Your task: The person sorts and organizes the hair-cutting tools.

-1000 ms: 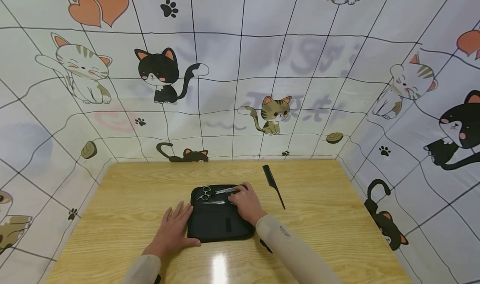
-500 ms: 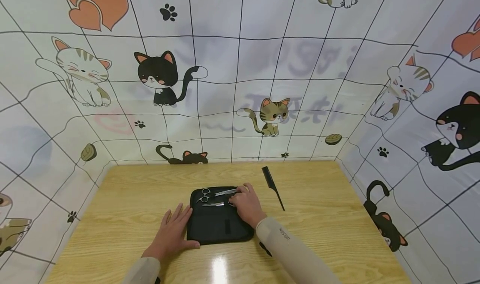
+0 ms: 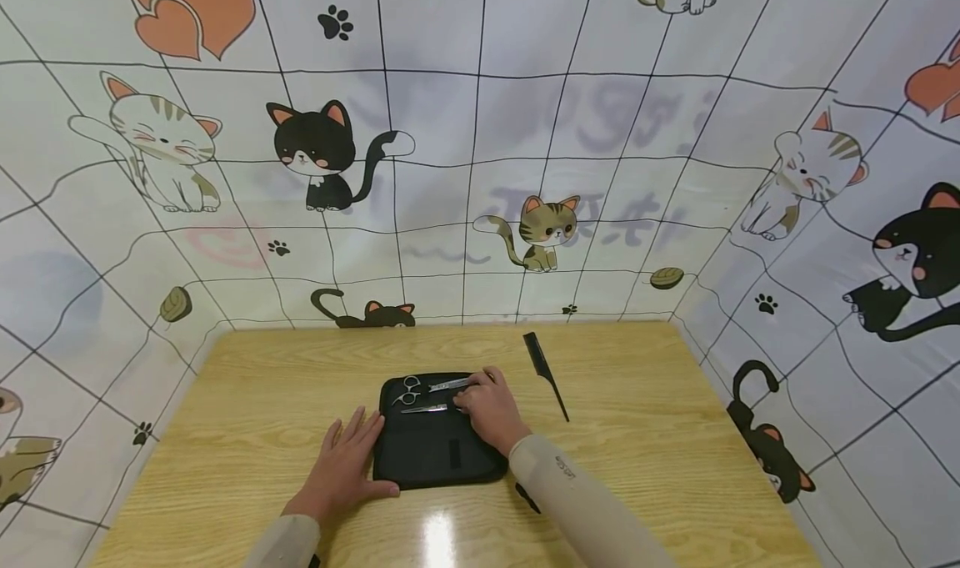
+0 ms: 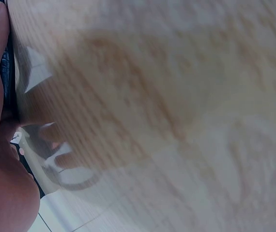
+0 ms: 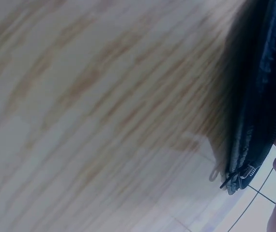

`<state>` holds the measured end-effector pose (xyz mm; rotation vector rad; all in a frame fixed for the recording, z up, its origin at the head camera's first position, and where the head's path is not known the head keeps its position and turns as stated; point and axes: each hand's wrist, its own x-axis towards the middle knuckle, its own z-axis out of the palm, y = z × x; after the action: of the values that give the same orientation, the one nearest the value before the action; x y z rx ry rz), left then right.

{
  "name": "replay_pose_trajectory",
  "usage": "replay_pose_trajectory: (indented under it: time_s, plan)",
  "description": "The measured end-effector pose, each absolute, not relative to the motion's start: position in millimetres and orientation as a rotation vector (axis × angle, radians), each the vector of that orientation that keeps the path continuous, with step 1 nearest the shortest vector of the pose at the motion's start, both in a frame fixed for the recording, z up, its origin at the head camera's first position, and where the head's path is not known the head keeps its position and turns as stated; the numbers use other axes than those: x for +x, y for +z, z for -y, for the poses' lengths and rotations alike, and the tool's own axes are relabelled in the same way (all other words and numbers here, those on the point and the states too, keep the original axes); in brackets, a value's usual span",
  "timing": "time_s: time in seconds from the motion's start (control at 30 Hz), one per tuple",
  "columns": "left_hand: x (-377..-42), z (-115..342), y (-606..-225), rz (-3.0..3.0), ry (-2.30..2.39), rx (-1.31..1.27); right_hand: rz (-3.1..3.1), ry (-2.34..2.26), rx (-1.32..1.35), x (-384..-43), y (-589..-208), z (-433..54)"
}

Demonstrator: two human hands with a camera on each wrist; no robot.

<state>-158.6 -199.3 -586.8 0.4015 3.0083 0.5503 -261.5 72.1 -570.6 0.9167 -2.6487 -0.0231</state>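
Observation:
A black zip case lies open-faced on the wooden table, silver tools across its upper half. My left hand rests flat at the case's left edge, fingers spread and thumb along the near corner. Finger-ring scissors lie at the top, rings to the left and blades reaching toward my right fingers. Below them shows the slim blade of a second pair of scissors; its right end is hidden under my right hand, whose bent fingers grip it there. In the right wrist view, the zipper pull shows at the case's corner.
A black tail comb lies on the table right of the case, its handle pointing toward me. Cat-printed cloth walls enclose the table at the back and both sides.
My right hand has shifted slightly left, and the lower scissors' blade has slid a little left with it. My left hand and the case stay in place.

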Motion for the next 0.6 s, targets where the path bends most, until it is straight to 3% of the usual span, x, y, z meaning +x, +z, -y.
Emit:
replay_pose_trajectory:
  time_s: [0.6]
  plan:
    - [-158.5, 199.3, -586.5, -3.015, 0.524, 0.404, 2.608, 0.001, 1.005, -259.2, -572.8, -79.8]
